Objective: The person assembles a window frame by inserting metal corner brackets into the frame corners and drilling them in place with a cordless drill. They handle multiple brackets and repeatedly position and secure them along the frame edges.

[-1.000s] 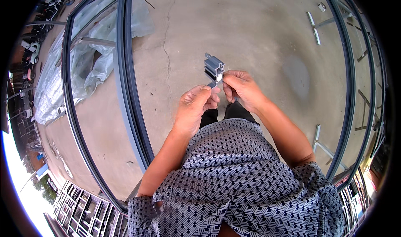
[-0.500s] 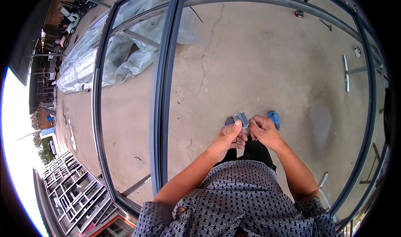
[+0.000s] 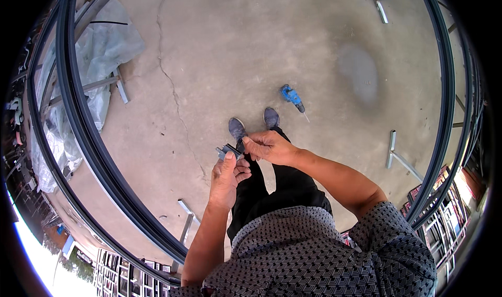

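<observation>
**Small metal piece (image 3: pixel 226 152) held up by the left hand (image 3: pixel 225 183), right hand (image 3: pixel 272 147) pinching in close**

The step in hand looks like close, two-handed handling of a short grey profile section. As a judgement, the next move calls for a steady left hold and small, careful motion from the right fingertips, with enough room kept between the two hands to see the piece's near end.

The piece sits in front of the body, above the floor (image 3: pixel 219 51), just past the left thumb. The left hand lies at six o'clock from it, thumb on the near side and fingers curled beneath – closed around the metal. That forearm comes up from between six and seven o'clock, nearly straight.

The right hand is at three o'clock from the piece, back of the hand upward, elbow bent out, forearm coming in from four o'clock. Its thumb and forefinger are narrow, tips drawn together beside the piece – whether they grip its edge or a small dark part there, I cannot tell.

On the floor, between one and two o'clock from the piece, lies a blue drill (image 3: pixel 291 94), well apart from both hands.
</observation>
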### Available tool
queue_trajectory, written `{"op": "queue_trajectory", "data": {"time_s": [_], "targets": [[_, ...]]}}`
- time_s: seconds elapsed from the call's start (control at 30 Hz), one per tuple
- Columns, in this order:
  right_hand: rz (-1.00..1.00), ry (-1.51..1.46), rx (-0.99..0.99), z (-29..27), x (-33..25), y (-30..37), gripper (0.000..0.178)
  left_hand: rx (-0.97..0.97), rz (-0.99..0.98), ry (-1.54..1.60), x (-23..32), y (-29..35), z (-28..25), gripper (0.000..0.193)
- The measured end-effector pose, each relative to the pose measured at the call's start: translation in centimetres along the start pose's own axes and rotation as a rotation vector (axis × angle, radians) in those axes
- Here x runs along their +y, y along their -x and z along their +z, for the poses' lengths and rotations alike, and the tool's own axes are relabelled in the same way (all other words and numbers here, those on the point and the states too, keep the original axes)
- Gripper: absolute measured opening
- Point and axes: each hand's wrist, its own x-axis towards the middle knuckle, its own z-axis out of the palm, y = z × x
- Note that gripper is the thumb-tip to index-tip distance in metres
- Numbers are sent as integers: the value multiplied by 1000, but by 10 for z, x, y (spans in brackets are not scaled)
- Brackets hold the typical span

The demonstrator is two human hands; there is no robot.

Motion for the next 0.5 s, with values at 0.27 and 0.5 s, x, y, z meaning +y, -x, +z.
{"op": "queue_trajectory", "data": {"time_s": [0.27, 0.5], "targets": [[274, 649, 694, -107, 217, -81, 49, 165, -94, -263, -54, -66, -31, 50], [765, 820, 706, -198, 333, -130, 73, 170, -233, -294, -103, -121, -62, 53]]}}
